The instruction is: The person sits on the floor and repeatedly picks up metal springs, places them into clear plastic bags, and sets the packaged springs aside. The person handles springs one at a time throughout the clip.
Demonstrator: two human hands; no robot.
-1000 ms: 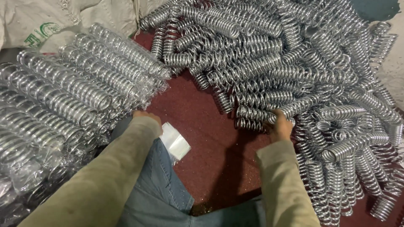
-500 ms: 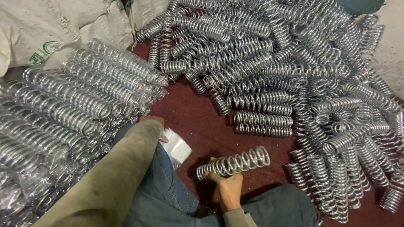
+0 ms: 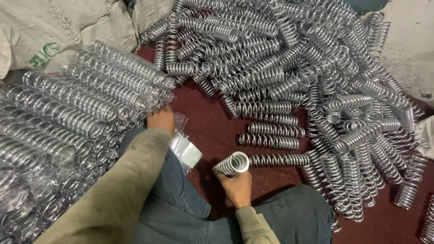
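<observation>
A: What do you see from the head cam?

B: I'm looking down at a dark red floor (image 3: 212, 117). My right hand (image 3: 237, 187) is closed around a shiny metal coil spring (image 3: 232, 163), held approx. upright, its open round end facing the cam. It sits just in front of my lap, between my knees.

A: And the left hand?

B: My left hand (image 3: 160, 119) reaches fwd to the stack of bagged springs (image 3: 81, 108) on my left, fingers curled down on the edge of the clear plastic. I can't tell if it's gripping anything. Just beside that wrist lies a bundle of clear plastic bags (image 3: 185, 149), resting against my leg.

A: Anything else nearby?

B: A big loose pile of springs (image 3: 294, 68) covers the top and right of the view. A few springs lie in a row near the held one, not touching it. White sacks (image 3: 54, 27) sit top left.
</observation>
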